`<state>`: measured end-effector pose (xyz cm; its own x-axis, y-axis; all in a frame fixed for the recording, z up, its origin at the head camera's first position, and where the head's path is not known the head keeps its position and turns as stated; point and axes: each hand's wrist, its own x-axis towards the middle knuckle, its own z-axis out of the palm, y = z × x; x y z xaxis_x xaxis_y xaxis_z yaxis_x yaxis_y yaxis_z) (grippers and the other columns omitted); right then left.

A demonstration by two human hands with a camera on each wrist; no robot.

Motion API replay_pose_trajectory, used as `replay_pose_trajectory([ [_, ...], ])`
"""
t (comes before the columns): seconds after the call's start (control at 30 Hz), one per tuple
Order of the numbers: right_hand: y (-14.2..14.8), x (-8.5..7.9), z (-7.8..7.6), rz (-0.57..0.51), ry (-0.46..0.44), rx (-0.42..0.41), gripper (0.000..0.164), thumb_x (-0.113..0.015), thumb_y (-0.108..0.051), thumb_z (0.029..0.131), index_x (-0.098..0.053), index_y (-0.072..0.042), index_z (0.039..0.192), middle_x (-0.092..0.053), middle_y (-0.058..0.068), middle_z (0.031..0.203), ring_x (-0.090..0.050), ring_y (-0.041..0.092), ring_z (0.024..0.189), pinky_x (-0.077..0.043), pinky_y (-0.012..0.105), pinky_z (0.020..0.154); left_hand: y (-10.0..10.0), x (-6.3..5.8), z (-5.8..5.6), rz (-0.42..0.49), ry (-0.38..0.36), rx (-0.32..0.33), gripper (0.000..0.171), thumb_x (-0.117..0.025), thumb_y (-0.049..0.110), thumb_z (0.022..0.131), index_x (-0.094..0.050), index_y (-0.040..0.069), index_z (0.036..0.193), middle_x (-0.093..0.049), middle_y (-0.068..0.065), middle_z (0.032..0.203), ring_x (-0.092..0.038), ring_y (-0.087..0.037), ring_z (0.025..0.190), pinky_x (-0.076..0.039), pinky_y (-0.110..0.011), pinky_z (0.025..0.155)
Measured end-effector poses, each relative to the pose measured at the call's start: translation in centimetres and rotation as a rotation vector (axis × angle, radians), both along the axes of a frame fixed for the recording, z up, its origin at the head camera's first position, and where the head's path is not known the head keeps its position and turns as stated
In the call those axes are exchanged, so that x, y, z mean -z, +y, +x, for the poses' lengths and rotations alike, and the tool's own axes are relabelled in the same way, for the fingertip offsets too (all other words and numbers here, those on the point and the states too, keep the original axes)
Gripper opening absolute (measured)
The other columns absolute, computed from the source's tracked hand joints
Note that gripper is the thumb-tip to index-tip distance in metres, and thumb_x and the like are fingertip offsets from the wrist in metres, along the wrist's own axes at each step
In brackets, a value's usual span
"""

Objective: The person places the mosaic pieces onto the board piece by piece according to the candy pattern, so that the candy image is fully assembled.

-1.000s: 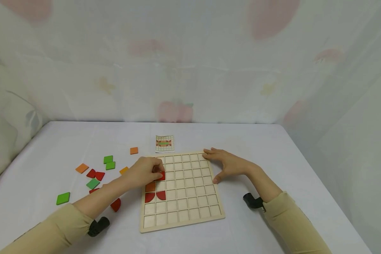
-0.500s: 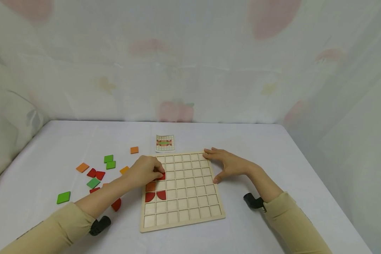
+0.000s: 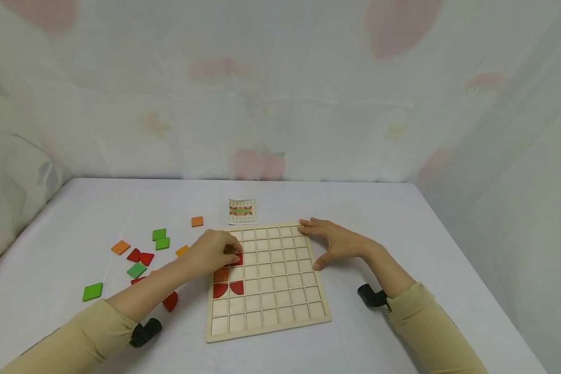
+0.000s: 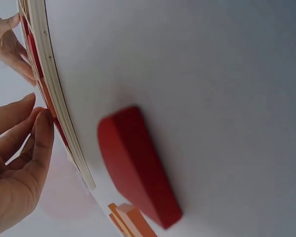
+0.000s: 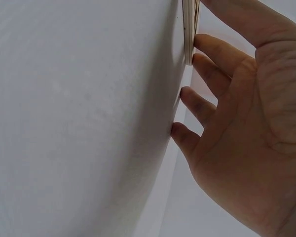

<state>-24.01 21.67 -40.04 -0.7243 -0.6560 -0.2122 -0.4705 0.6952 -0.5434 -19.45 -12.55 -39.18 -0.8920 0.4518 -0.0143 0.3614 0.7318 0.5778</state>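
On the left side of the wooden grid board (image 3: pixel 285 298), my left hand (image 3: pixel 211 252) has its thumb and curled fingertips on a red tile (image 3: pixel 238 259) lying in a cell. Part of this tile is hidden under the fingers. Nearer to me in the same columns are an orange square tile (image 3: pixel 222 275) and two red quarter-circle tiles (image 3: pixel 220 290). My right hand (image 3: pixel 338 241) rests at the board's right edge, fingers spread, with the thumb against the side and the fingertips at the far corner. The right wrist view shows those fingers (image 5: pixel 204 106) extended along the edge.
A small printed pattern card (image 3: pixel 243 211) lies behind the board. Left of it are loose tiles: several green squares (image 3: pixel 92 292), orange squares (image 3: pixel 120 247) and red quarter-circles (image 3: pixel 170 301). One red piece (image 4: pixel 133 165) lies close to the left wrist camera.
My left hand stays over the same cell, and the red tile under its fingers looks slightly less covered now than half a second ago. The right hand has not moved.
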Motion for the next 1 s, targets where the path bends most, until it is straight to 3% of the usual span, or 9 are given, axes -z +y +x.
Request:
replay_pose_trajectory([
  [0.27, -0.1, -0.2, 0.1, -0.005, 0.003, -0.005, 0.102, -0.088, -0.044, 0.067, -0.039, -0.019, 0.152, -0.023, 0.000, 0.166, -0.010, 0.034, 0.156, -0.014, 0.062, 0.122, -1.1, -1.2, -0.3, 0.006, -0.022, -0.027, 0.016, -0.071, 0.009, 0.087, -0.073, 0.004, 0.102, -0.070, -0.001, 0.085, -0.060, -0.011, 0.078, -0.049, -0.025, 0.068],
  [0.6, -0.1, -0.3, 0.1, -0.002, -0.002, -0.001, 0.102, -0.088, -0.044, 0.067, -0.038, -0.019, 0.153, -0.022, -0.001, 0.166, -0.010, 0.034, 0.156, -0.012, 0.061, 0.123, -3.5, -2.5, -1.1, 0.000, 0.065, -0.091, 0.019, -0.068, 0.009, 0.089, -0.072, 0.002, 0.106, -0.071, -0.008, 0.090, -0.064, -0.018, 0.082, -0.053, -0.030, 0.072],
  [1.0, -0.1, -0.3, 0.2, -0.015, -0.010, -0.005, 0.100, -0.088, -0.042, 0.068, -0.039, -0.018, 0.152, -0.023, 0.000, 0.166, -0.009, 0.034, 0.156, -0.013, 0.063, 0.122, -7.1, -2.8, -2.1, -0.057, 0.050, -0.178, 0.022, -0.066, 0.014, 0.091, -0.069, 0.002, 0.110, -0.071, -0.014, 0.103, -0.066, -0.027, 0.093, -0.056, -0.039, 0.078],
])
